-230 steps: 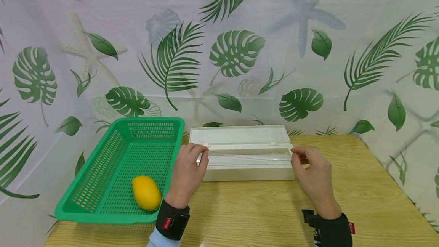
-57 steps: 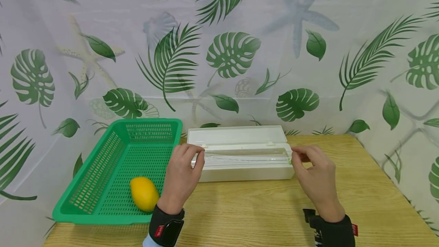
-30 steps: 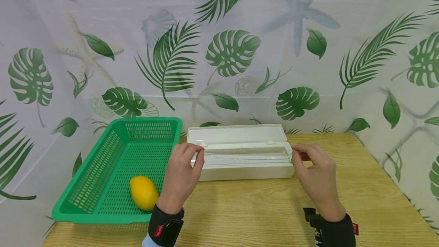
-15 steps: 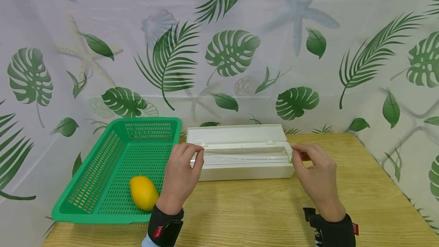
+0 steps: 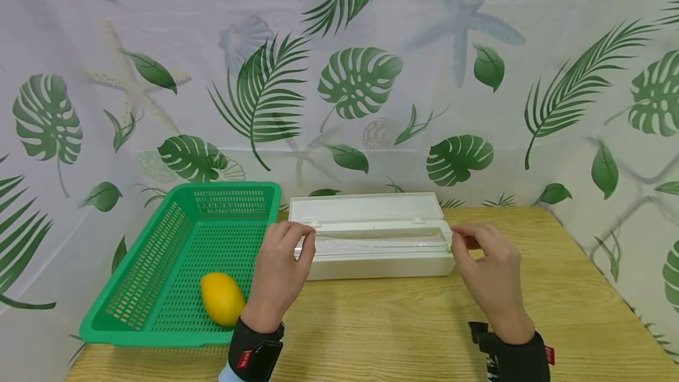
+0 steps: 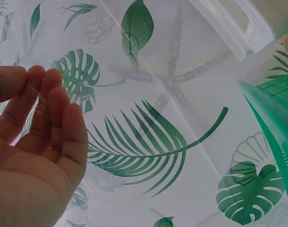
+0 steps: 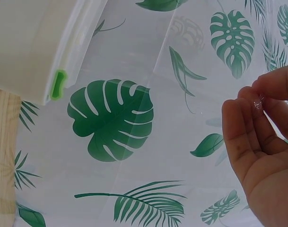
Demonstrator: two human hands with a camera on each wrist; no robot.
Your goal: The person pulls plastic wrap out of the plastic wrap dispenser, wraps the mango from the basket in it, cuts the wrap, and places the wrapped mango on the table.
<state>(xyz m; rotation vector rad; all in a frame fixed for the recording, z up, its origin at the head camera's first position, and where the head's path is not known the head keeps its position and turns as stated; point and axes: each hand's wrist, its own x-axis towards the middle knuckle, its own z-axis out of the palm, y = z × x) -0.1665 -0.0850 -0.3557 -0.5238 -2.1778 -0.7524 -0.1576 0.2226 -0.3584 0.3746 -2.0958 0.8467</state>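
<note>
A white cling film dispenser (image 5: pixel 382 269) lies lengthwise on the table, its lid (image 5: pixel 366 207) raised at the back. Clear cling film (image 5: pixel 382 245) spans the top of it between my hands. My left hand (image 5: pixel 280 276) pinches the film between thumb and fingertips at the left end; the film's crumpled edge shows in the left wrist view. At the right end my right hand (image 5: pixel 489 273) pinches the other side, and a bit of film glints at its fingertips in the right wrist view. A green piece (image 7: pixel 58 85) sits on the dispenser's right end.
Left of the dispenser stands a green plastic basket (image 5: pixel 159 338) with a yellow lemon-shaped fruit (image 5: pixel 223 298) in it, close to my left forearm. Bare wooden table (image 5: pixel 382 329) lies in front. A leaf-patterned cloth (image 5: pixel 371 152) hangs behind.
Compared with the oldest frame, my right hand is slightly farther right against the dispenser and the green piece shows beside it. Over the last second both hands hold still.
</note>
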